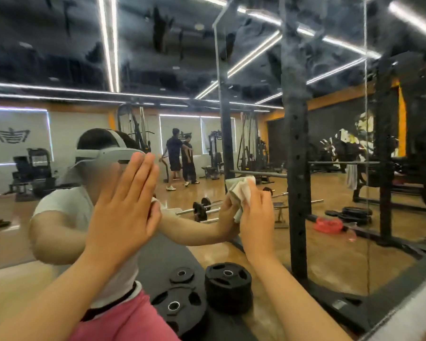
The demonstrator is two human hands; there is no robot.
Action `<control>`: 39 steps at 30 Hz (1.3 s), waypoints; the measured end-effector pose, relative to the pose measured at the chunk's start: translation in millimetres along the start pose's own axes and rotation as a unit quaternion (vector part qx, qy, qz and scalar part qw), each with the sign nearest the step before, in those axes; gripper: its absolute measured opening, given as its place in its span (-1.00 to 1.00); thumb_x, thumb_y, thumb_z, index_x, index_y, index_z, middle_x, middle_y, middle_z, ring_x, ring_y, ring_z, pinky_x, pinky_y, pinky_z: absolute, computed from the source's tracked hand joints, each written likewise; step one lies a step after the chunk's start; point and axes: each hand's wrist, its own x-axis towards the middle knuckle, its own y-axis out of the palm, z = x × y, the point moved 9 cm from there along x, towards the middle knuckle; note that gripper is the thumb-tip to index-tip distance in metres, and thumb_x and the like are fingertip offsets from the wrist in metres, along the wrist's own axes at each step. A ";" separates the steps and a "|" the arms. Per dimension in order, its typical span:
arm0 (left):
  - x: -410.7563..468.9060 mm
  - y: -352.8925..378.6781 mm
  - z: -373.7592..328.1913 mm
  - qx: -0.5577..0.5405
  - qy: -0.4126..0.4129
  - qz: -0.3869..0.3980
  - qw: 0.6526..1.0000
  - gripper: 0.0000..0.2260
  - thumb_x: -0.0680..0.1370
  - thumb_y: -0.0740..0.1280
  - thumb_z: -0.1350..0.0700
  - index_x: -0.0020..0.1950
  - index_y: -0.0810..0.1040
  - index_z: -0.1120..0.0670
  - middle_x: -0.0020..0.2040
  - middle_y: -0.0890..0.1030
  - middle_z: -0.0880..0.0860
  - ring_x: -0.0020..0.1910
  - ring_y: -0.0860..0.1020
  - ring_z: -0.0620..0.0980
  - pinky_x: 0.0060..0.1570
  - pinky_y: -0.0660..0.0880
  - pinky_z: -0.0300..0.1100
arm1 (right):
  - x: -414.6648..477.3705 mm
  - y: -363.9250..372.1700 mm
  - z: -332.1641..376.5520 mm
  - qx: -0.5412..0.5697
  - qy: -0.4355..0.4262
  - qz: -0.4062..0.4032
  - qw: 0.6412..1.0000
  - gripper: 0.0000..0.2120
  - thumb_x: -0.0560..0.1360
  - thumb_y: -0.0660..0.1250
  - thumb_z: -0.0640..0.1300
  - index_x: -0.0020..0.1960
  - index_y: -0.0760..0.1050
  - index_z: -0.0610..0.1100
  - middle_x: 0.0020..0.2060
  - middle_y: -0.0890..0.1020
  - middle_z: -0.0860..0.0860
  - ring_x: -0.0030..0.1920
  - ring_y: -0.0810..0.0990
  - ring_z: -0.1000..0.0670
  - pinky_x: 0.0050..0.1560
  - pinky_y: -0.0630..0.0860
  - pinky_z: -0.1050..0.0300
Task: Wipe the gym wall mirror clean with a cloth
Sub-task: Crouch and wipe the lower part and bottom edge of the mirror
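The left grip (123,210) and right grip (256,217) are bare. So are the left forearm (59,299) and right forearm (293,291), uncovered as far back as the lower edge of the view. Seen in reflection, the person wears a pale, short-sleeved T-shirt (67,203), pink bottoms (130,321) with a dark band (116,300) at the waist, and a white headset (101,153) whose strap (113,136) arches over the crown of the head.

No readable text or numbers anywhere.
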 end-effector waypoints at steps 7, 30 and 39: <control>-1.9 0.6 0.4 0.024 0.002 -0.002 1.000 -0.38 0.60 0.10 -0.08 0.55 0.22 0.29 0.59 0.15 0.22 0.57 0.13 0.19 0.52 0.04 0.22 | 21.0 -4.6 89.3 0.062 -0.122 -0.062 0.989 -0.57 0.52 0.11 -0.18 0.36 0.43 -0.19 -0.05 0.49 -0.14 -0.13 0.46 -0.05 -0.27 0.36 0.25; -3.8 3.5 0.1 0.048 0.005 0.002 0.999 -0.28 0.57 0.18 -0.20 0.56 0.19 0.27 0.59 0.16 0.22 0.56 0.16 0.22 0.48 0.14 0.26 | 161.6 -35.6 158.5 0.121 -0.140 -0.080 0.979 -0.62 0.58 0.25 -0.26 0.39 0.37 -0.19 0.18 0.43 -0.16 0.10 0.45 -0.04 -0.06 0.44 0.20; -2.7 1.0 1.3 0.035 -0.001 0.000 0.999 -0.31 0.60 0.12 -0.20 0.56 0.19 0.27 0.59 0.15 0.21 0.58 0.12 0.18 0.49 0.12 0.24 | 120.1 -25.3 170.8 0.073 -0.312 -0.063 0.945 -0.63 0.54 0.23 -0.15 0.32 0.39 -0.20 -0.02 0.52 -0.21 -0.16 0.51 -0.07 -0.29 0.36 0.24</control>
